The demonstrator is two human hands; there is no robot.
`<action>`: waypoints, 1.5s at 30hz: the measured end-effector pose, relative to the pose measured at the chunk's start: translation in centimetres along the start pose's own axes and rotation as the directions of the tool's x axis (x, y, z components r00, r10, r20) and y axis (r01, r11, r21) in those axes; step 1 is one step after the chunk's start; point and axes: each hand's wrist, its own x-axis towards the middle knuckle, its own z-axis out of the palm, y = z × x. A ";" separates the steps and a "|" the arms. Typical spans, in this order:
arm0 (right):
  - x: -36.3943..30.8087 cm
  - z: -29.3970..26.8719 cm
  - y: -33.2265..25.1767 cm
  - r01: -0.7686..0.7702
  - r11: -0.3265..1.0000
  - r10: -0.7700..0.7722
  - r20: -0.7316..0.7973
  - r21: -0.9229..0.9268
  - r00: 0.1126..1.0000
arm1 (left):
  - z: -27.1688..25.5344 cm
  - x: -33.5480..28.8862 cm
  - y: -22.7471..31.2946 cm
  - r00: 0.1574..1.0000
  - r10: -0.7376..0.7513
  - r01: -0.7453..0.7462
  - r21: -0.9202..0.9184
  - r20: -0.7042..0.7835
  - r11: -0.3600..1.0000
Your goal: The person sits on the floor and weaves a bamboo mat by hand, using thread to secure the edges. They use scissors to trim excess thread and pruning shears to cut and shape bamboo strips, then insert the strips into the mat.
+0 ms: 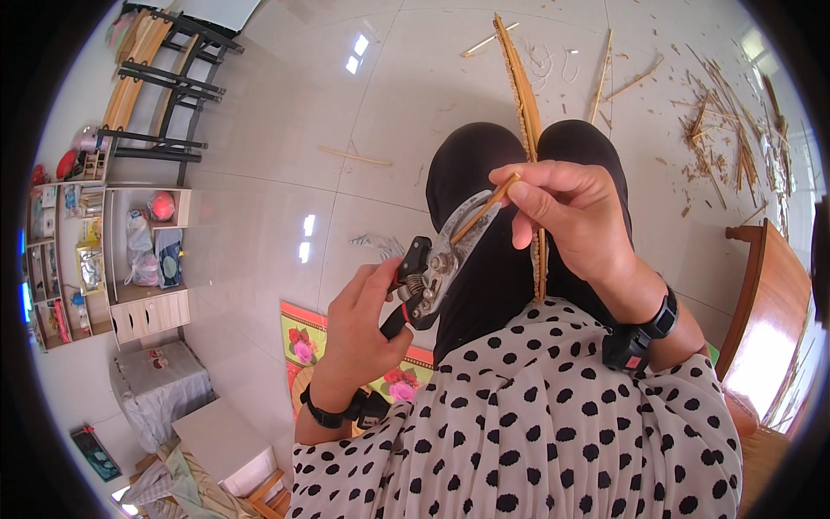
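My left hand is wrapped round the dark handles of a pair of pruning shears, whose metal blades point up and to the right. A thin brown stick slants across the shears, its lower end lying against the blades. The stick's upper end is pinched between the thumb and fingers of my right hand. A long, narrow, yellow-brown strip with a rough, fringed edge stands between my knees, passing behind my right hand. Its lower part reaches my dotted top.
Loose sticks and broken bits lie scattered on the tiled floor at the upper right. Wooden furniture stands close by my right arm. At the left are a black-framed folding rack and shelves. A flowered mat lies below my left hand.
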 end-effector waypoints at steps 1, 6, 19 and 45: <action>-0.1 0.1 0.1 0.000 1.000 0.000 0.000 0.003 1.000 | 0.1 0.0 0.0 1.000 0.002 -0.002 -0.006 -0.002 1.000; -0.3 0.3 0.3 0.002 0.999 -0.002 -0.003 0.035 1.000 | 0.5 0.0 -0.1 1.000 0.001 -0.001 -0.010 0.004 1.000; -0.1 0.2 0.4 0.028 0.999 -0.028 -0.026 -0.016 0.999 | 0.7 0.1 0.2 1.000 0.015 -0.014 0.043 -0.017 0.999; 1.0 -0.5 -0.4 -0.025 1.000 0.025 -0.076 0.000 0.997 | 1.0 0.9 -1.9 0.942 -0.273 0.185 -0.378 -0.194 0.907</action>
